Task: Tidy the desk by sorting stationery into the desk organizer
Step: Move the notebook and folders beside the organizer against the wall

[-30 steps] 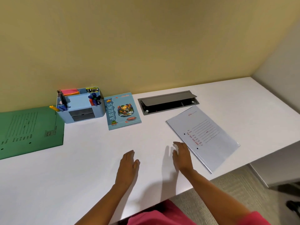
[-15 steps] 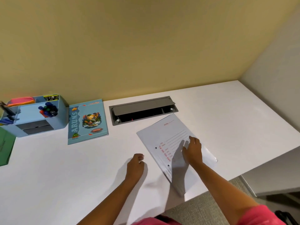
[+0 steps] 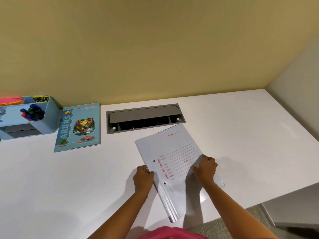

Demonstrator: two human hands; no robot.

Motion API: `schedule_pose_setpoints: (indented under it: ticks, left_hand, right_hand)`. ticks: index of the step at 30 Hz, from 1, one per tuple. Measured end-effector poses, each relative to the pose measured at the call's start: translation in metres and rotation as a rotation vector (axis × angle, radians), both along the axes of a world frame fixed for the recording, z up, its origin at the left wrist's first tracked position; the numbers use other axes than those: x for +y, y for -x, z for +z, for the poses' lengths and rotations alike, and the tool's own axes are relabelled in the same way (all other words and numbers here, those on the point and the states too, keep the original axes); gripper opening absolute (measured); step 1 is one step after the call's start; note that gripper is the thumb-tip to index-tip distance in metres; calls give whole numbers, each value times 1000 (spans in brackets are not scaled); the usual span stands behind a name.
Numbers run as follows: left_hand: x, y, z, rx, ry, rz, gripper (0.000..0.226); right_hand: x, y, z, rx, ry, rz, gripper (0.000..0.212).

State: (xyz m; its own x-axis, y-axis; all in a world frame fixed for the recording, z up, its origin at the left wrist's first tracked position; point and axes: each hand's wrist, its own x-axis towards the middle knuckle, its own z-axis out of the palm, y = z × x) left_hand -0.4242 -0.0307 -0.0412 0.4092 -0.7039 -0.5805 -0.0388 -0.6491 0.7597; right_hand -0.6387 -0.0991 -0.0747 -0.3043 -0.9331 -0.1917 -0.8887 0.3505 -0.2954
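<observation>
While the white folder (image 3: 172, 152) lies slanted on the desk (image 3: 69, 187), my left hand (image 3: 143, 177) grips its spine side and my right hand (image 3: 206, 169) pinches the opposite edge. Desk organizer (image 3: 51, 114): far left, well apart.

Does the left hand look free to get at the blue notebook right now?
Probably not at once: the left hand grips the white file. Once it lets go, only bare desk lies between it and the blue notebook, so the path looks open.
</observation>
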Motion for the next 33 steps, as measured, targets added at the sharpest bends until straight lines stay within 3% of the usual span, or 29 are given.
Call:
schedule_pose_setpoints:
  ticks: [5,8,12,18,20,24,26,30,33]
  left_hand:
    - [-2,7,-4,13,-28,-47,28]
    - [-3,18,-1,34,24,-73,33]
    - [-13,25,19,12,143,-10,30]
    - [-46,32,50,60,324,63,25]
    - [-64,34,61,66,353,99,30]
    - [-103,41,74,118,392,126,36]
    - [-123,48,77,124,414,89,32]
    - [-159,68,78,182,431,-12,29]
    - [-177,86,73,221,441,-156,38]
  right_hand:
    - [-15,5,6,-7,-95,-57,78]
    - [-20,14,7,-69,-112,-81,78]
    - [-26,24,16,-254,-61,-181,78]
    - [-34,39,40,-364,141,-334,75]
    - [-35,40,47,-528,212,-469,80]
    - [-34,39,56,-1170,240,-645,85]
    - [-37,39,60,-1381,231,-699,86]
    - [-49,50,66,-1443,244,-622,48]
    - [-69,67,68,-1428,349,-742,47]
